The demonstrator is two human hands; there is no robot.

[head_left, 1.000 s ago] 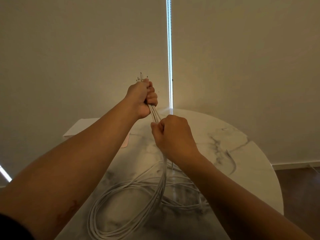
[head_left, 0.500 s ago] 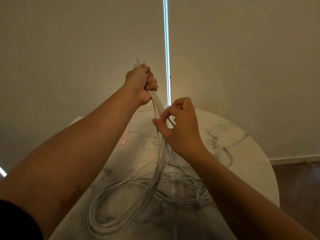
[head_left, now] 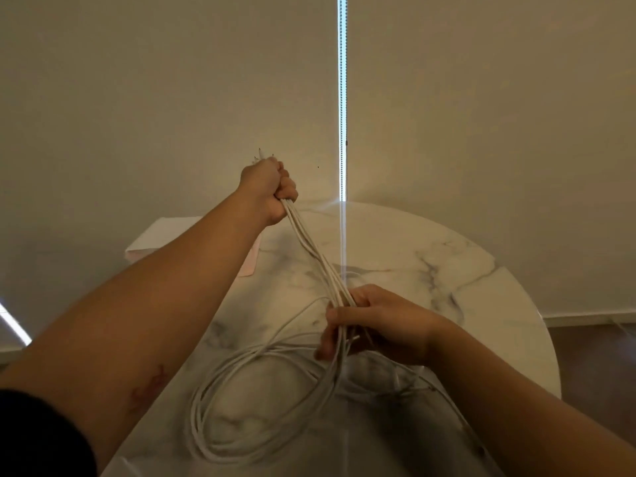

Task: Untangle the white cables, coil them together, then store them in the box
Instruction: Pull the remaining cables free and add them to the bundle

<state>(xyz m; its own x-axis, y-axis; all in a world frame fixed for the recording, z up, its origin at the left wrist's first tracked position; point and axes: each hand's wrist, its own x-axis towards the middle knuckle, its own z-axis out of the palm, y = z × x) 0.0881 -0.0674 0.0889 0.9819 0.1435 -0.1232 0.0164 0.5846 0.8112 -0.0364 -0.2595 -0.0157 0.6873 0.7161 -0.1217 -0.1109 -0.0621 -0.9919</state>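
Several white cables point(head_left: 311, 249) run as one bundle from my raised left hand point(head_left: 268, 187) down to my right hand point(head_left: 375, 321). My left hand is a fist around the cable ends, and the plug tips stick out above it. Lower and nearer to me, my right hand closes loosely around the same bundle. Below it the cables fall in loose loops point(head_left: 220, 401) on the round marble table point(head_left: 447, 256). A pale box point(head_left: 155, 235) lies at the table's far left, partly hidden by my left forearm.
A plain wall stands close behind the table, with a bright vertical light strip point(head_left: 341, 98) in it. The table's rim curves away on the right above dark floor point(head_left: 599, 366).
My right hand has slid down the bundle toward me, away from my left hand. The stretch of cable between the hands is longer. My left hand keeps its grip on the ends.
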